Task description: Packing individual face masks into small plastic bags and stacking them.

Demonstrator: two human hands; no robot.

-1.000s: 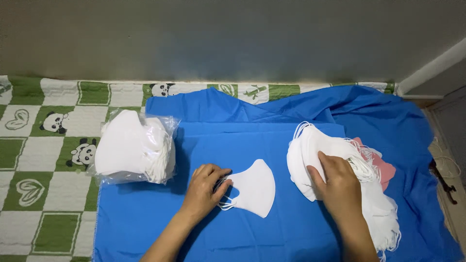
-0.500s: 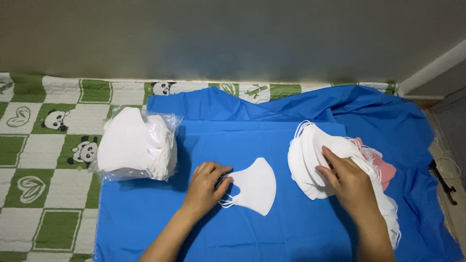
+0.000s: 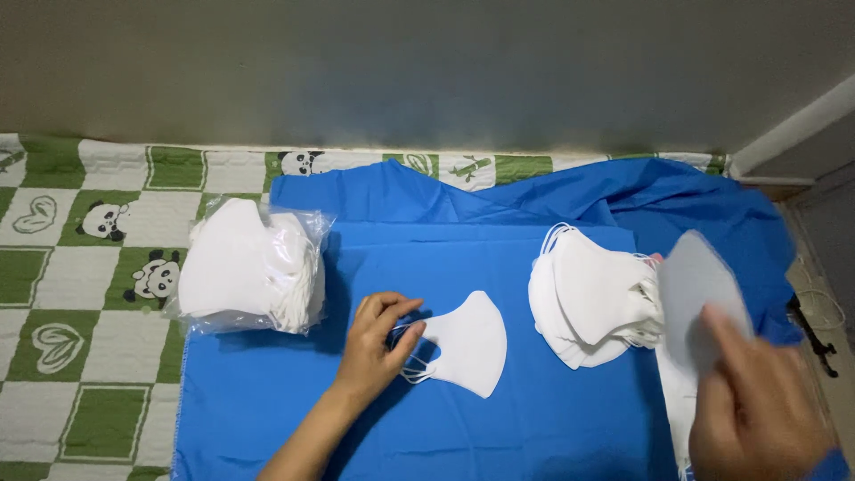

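L hand (image 3: 374, 343) rests on blue cloth (image 3: 499, 258), fingers curled loosely on the ear loops (image 3: 411, 356) of a single white mask (image 3: 468, 343) lying flat mid-cloth. Light pinch on loops, not a firm hold.

R hand (image 3: 761, 419) raised near camera, gripping a second mask (image 3: 699, 298) by its lower edge; mask upright, shaded grey, blurred. Held above the loose mask pile (image 3: 597, 298) on right of cloth.

Bagged masks (image 3: 249, 276) at left, half on cloth, half on green-white panda mat (image 3: 80, 294).

Risks (judgement):
- Loops in loose pile look tangled, so the lifted mask could drag neighbours off the stack.
- Pile leans toward R edge; a knock from R wrist could spill it onto the cloth folds.
- L pinch only on thin loops; a pull could skew or crease the flat mask.
- R grip at one edge only, so mask may flop or slip.
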